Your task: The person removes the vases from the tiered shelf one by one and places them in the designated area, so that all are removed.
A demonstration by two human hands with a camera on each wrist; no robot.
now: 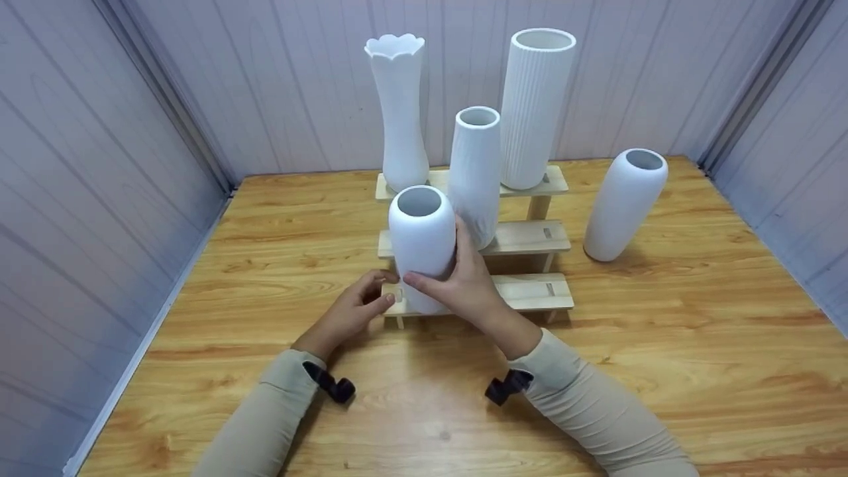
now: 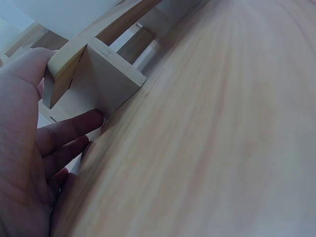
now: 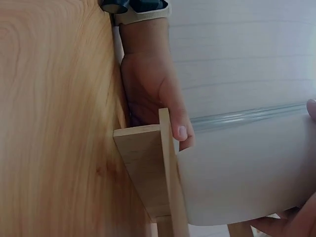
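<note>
The person's right hand (image 1: 474,288) is gripping a smooth white vase with a narrowed mouth (image 1: 424,238), the thumb lying across its near face and the fingers holding its right side. The left hand (image 1: 351,308) is bending around the left end of the lowest plank of a pale wooden three-tier stand (image 1: 530,291), thumb above, other fingers below; how firmly it is pressing, I cannot tell. The gripped vase is standing upright over the left part of that lowest plank, its base lying close to the near edge. Whether the plank is bearing its full weight, I cannot make out.

To my eye, doing this well means keeping the vase upright, watching that its whole base is sitting inside the near edge, and loosening the right hand only once nothing is wobbling. The left hand is well placed for steadying the light stand.

Just beyond, a tall white textured vase (image 1: 476,179) is standing mid-way along the middle plank, so the right fingers are needing care there. On the far top plank, a white scallop-rimmed vase (image 1: 404,119) is standing left and a white ribbed cylindrical vase (image 1: 538,112) right. Another smooth white vase (image 1: 623,205) is standing apart, right of the stand, on the wood-grained table (image 1: 265,265).
</note>
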